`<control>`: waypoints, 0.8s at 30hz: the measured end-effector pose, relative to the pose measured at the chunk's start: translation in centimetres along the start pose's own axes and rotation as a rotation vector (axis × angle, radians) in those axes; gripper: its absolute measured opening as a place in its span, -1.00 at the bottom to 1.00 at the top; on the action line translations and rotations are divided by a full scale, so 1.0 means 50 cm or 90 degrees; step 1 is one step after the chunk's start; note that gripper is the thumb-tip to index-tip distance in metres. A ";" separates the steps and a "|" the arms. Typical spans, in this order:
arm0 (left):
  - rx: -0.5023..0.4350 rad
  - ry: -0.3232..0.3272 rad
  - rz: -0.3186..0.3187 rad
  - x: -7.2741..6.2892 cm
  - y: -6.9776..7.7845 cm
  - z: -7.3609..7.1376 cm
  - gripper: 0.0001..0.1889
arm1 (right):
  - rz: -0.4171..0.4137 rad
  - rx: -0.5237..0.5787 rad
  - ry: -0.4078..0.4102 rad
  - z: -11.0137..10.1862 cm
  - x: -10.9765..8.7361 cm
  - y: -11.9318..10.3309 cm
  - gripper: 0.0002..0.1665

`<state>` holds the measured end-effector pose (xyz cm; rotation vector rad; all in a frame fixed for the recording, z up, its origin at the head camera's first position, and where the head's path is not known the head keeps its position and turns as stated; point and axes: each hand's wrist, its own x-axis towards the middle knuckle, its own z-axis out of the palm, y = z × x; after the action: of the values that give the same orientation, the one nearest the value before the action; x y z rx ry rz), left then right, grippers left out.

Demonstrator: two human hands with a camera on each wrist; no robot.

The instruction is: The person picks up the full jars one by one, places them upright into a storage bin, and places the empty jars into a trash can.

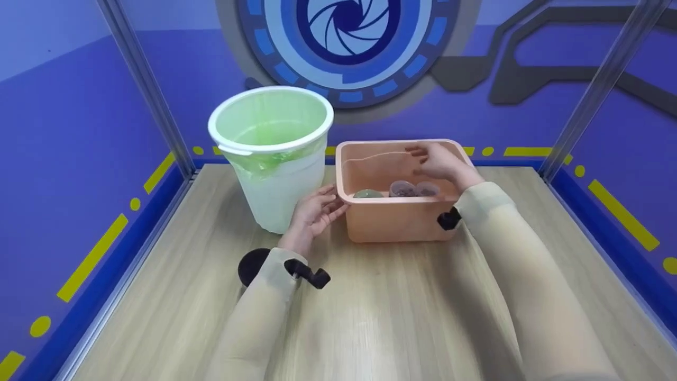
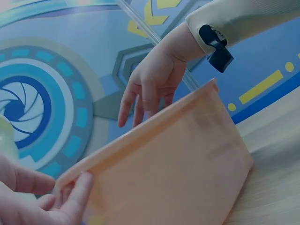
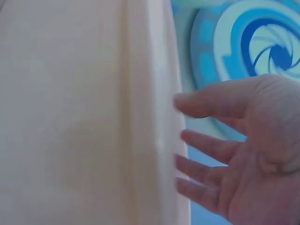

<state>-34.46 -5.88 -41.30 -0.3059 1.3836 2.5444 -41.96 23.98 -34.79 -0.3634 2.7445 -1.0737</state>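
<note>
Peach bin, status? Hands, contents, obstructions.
Left hand at left rim of peach bin. Right hand over opening, nothing held. Two translucent cups inside. White lined wastebasket close beside left hand.

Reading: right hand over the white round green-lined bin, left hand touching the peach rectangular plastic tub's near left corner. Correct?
Not quite: the right hand is at the opening of the peach rectangular plastic tub, not over the white round green-lined bin; the head view shows it. The left hand does touch the tub's near left corner.
</note>
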 end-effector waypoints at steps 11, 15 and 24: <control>0.213 0.004 0.451 -0.136 0.062 -0.166 -0.69 | 0.022 0.523 0.092 0.088 0.028 -0.180 -0.40; 0.251 0.016 0.495 -0.156 0.062 -0.273 -0.63 | 0.045 0.625 0.076 0.125 0.036 -0.244 -0.41; 0.298 -0.249 0.276 -0.147 0.006 -0.446 -0.15 | 0.074 0.641 0.057 0.182 0.060 -0.305 -0.33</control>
<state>-25.91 -25.57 -50.83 0.5977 1.9599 2.2850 -40.11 6.42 -31.19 0.0052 1.8800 -2.2248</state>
